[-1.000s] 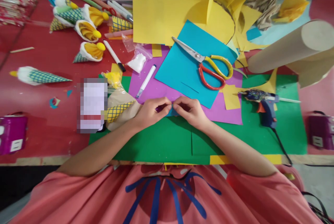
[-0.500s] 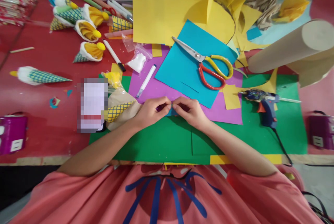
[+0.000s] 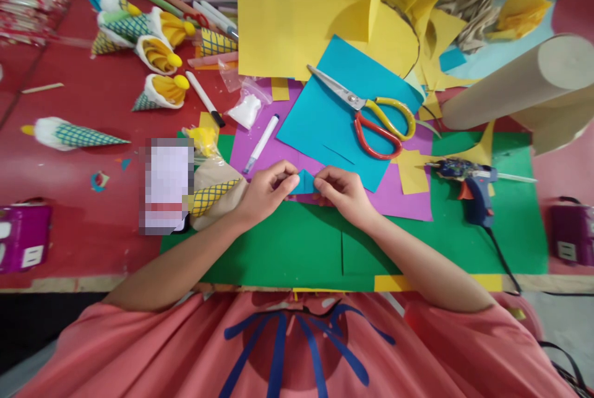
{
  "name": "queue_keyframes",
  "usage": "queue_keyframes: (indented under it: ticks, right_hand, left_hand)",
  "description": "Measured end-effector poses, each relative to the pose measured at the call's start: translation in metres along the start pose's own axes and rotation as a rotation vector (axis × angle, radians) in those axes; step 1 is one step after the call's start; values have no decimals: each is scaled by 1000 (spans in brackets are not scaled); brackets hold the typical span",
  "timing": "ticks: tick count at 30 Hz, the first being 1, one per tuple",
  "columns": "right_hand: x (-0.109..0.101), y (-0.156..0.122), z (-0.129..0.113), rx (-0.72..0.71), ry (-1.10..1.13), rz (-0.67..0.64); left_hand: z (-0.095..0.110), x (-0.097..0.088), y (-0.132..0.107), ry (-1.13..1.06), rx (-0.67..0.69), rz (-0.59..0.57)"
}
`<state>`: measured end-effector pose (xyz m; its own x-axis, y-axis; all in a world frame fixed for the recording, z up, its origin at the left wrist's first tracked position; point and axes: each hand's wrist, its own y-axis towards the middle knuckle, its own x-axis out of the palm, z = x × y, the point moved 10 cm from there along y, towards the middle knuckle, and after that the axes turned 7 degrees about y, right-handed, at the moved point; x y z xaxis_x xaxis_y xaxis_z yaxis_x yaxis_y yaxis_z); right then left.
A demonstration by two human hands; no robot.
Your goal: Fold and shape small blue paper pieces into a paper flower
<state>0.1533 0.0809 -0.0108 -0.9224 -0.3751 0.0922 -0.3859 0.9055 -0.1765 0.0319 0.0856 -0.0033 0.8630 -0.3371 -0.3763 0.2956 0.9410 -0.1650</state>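
Note:
Between my two hands is a small piece of folded blue paper (image 3: 305,182) with a crease down its middle. My left hand (image 3: 270,192) pinches its left edge between thumb and forefinger. On the opposite edge, my right hand (image 3: 342,194) is closed in a similar pinch. Both hands hover over a purple sheet (image 3: 408,194) and a green sheet (image 3: 273,249). Just beyond them lies a larger blue sheet (image 3: 320,113) with a slit in it. Scissors (image 3: 355,102) with yellow and red handles rest on that sheet.
A glue gun (image 3: 476,190) lies to the right, near a thick paper roll (image 3: 510,85). Left of my hands are a marker (image 3: 261,143), a bag of white material (image 3: 248,108) and a checkered cone (image 3: 213,199). Finished-looking cone figures (image 3: 160,91) lie farther left. Yellow sheets (image 3: 301,20) cover the back.
My hands have moved slightly apart, exposing more of the blue paper between them. Its creased face now shows, where fingers mostly covered it before.

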Motion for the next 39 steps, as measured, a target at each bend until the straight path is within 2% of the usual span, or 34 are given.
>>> queue_keyframes:
  ticks: [4,10,21,39]
  right_hand:
    - [-5,0,1,-5,26,40]
    - [6,0,2,5,-37,-66]
    - [11,0,0,31,19,-109]
    - [12,-1,1,18,54,-132]
  left_hand:
    - [-1,6,-2,48,-3,-64]
    - [-2,7,-2,35,7,-66]
    - [4,13,-3,36,34,-136]
    - [-2,16,-4,35,-3,-163]
